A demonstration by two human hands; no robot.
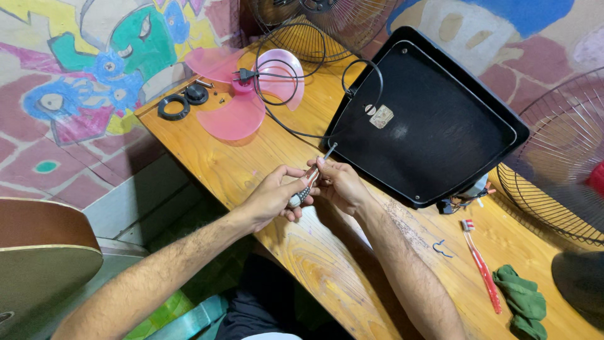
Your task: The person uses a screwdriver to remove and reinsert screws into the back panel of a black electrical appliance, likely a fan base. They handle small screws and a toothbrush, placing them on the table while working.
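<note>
Wooden bench (327, 264) against a painted mural wall (82, 69); pink fan blade (242, 104), black fan base (428, 119), 2 wire guards. Our left hand (274, 195) is wrapped around a screwdriver (308, 179) mid-bench; right hand (340, 182) pinches its shaft

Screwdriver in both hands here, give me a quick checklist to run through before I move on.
1. Left hand grips the screwdriver handle: ok.
2. Right hand steadies the shaft: ok.
3. Tip seated on anything: cannot tell.
4. Black fan base flat on the wooden table: ok.
5. Power cord unplugged, plug lying loose on the pink fan blade: ok.
6. Small screws by the black rings accounted for: cannot tell.
</note>
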